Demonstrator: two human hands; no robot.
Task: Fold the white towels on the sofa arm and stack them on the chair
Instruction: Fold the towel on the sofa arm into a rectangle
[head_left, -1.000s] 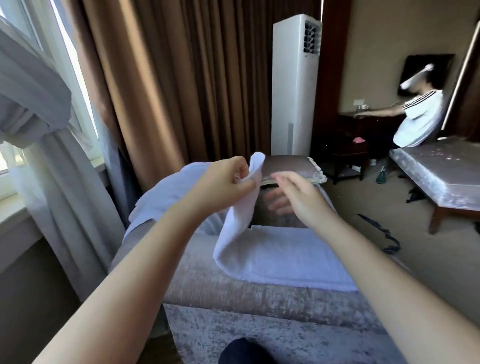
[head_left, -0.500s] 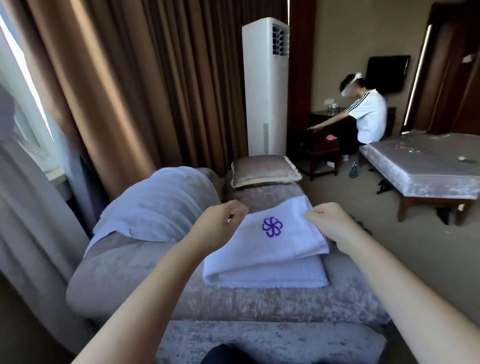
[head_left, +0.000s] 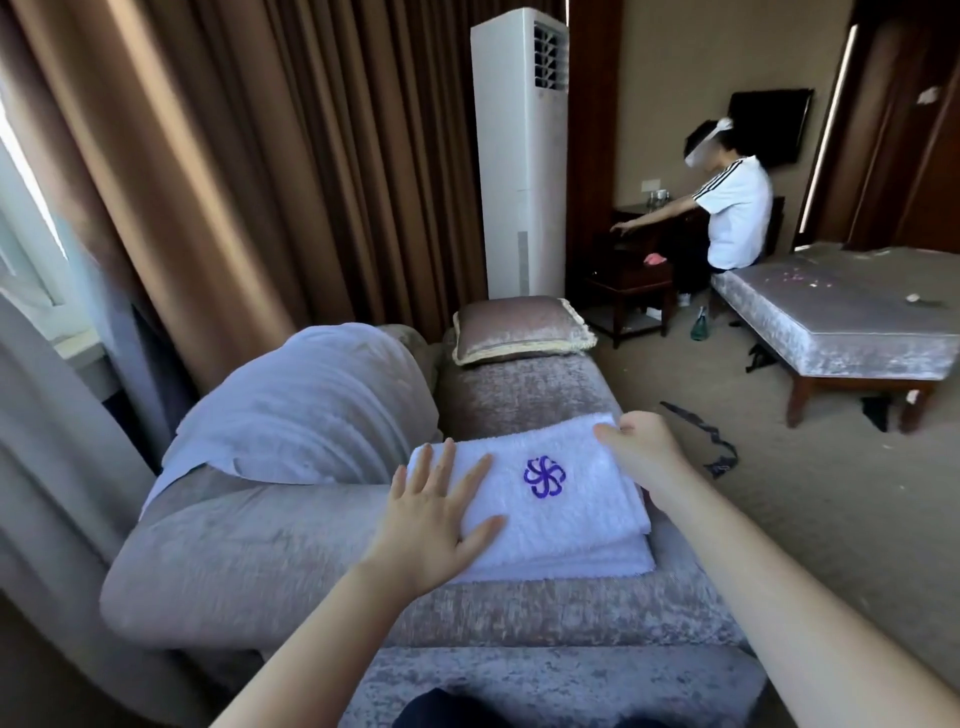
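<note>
A folded white towel (head_left: 550, 512) with a purple flower emblem lies on the grey velvet sofa arm (head_left: 322, 561). Its lower layers stick out along the near edge. My left hand (head_left: 431, 512) lies flat with spread fingers on the towel's left end. My right hand (head_left: 636, 449) is at the towel's far right corner, fingers curled over the edge; whether it pinches the cloth is not plain. A larger pale sheet or towel (head_left: 311, 405) drapes over the sofa back to the left.
A cushion (head_left: 519, 330) sits on the sofa seat beyond the towel. Brown curtains and a tall white air conditioner (head_left: 519, 156) stand behind. A person in a white shirt (head_left: 732, 218) sits by a dark desk. A low upholstered bench (head_left: 852, 322) stands right.
The towel's top layer has been laid down flat. My left hand let go of the corner it pinched and now presses open on the towel. My right hand stays at the right corner.
</note>
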